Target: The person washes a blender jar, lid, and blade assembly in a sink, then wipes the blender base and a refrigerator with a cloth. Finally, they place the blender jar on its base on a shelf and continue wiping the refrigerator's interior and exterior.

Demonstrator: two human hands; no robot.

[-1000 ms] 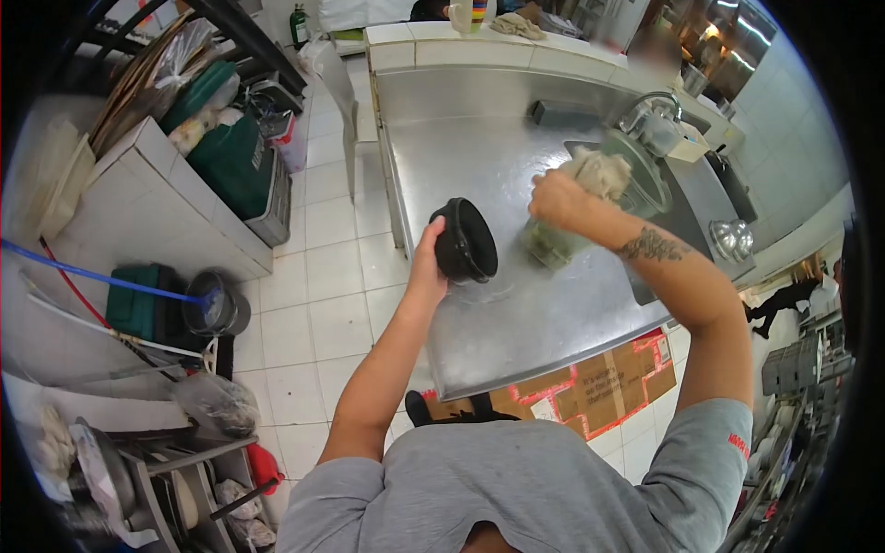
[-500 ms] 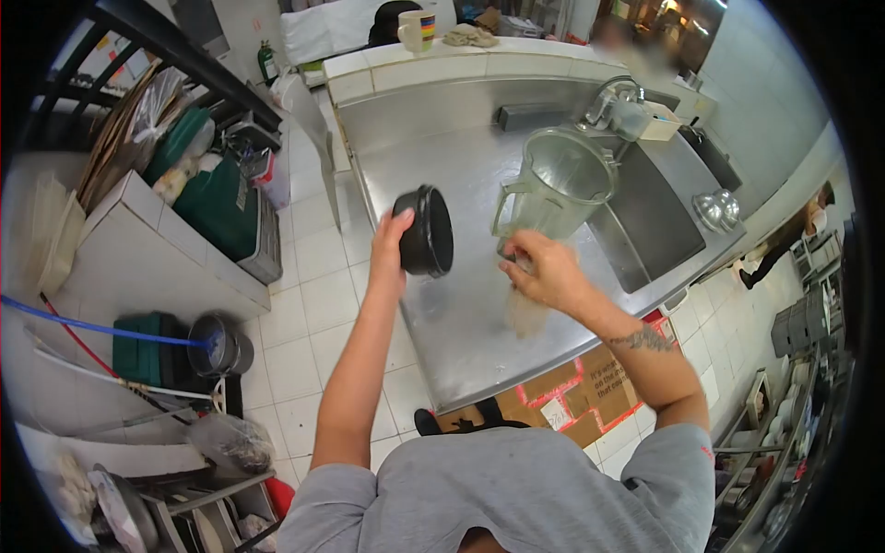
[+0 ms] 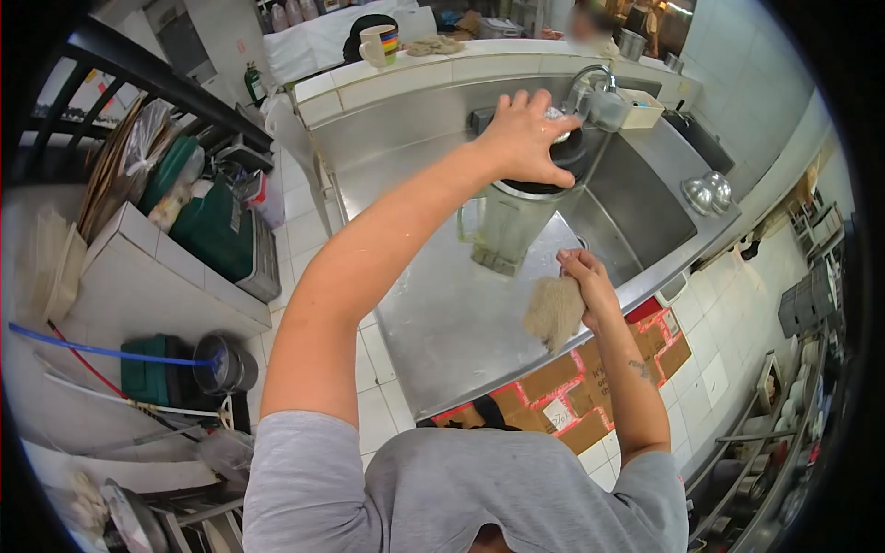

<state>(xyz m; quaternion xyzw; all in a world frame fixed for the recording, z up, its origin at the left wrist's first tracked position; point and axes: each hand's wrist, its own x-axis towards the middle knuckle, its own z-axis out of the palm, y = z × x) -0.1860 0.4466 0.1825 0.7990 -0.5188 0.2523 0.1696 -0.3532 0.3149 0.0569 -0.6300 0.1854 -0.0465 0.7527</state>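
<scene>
The jar stands on the steel table, beside the sink, its base down and leaning a little in this wide view. The black lid is at its mouth, mostly behind the left hand, which is spread wide over it, fingers apart and thumb near the rim. It grips nothing that I can see; whether the palm or thumb touches the lid, I cannot tell. Such a spread probably suits a round top too broad to pinch.

The right hand is closed, with the cloth pinched and hanging from it near the table's front edge. Held low and to the side, it likely keeps the cloth clear of the jar and the other arm. Standing the jar by the sink probably keeps drips close to the basin.

The jar is see-through, with a greenish, cloudy cast, narrower towards a blocky base, its handle on the left. The lid looks dark and glossy; whether it sits flush is hidden.
</scene>
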